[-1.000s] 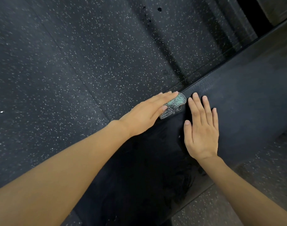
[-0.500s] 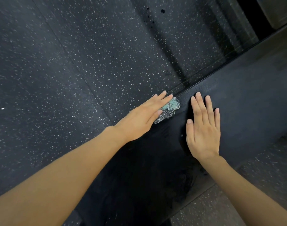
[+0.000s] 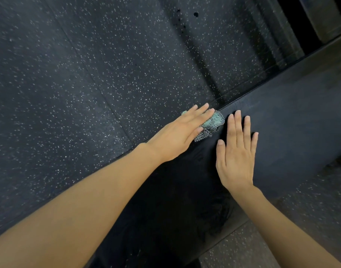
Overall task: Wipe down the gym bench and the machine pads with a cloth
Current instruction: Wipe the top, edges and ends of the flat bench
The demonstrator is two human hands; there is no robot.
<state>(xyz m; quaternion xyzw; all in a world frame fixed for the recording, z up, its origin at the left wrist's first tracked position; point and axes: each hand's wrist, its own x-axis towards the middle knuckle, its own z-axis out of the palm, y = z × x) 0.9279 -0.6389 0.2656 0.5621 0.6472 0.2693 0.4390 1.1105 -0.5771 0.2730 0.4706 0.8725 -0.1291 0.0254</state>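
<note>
A long black padded bench (image 3: pixel 293 117) runs diagonally from the lower left to the upper right. My left hand (image 3: pixel 182 133) lies flat with straight fingers on a bunched teal and black-checked cloth (image 3: pixel 214 122), pressing it onto the bench's far edge. Most of the cloth is hidden under the fingers. My right hand (image 3: pixel 236 152) rests flat on the bench top just right of the cloth, fingers straight and slightly spread.
Black rubber flooring with white speckles (image 3: pixel 88 84) fills the left and top of the view and shows again at the lower right. A dark upright frame part (image 3: pixel 324 16) stands at the top right corner beyond the bench.
My left hand slid the cloth back along the bench edge toward me, then forward again to near where it began. My right hand stayed flat in about the same spot.
</note>
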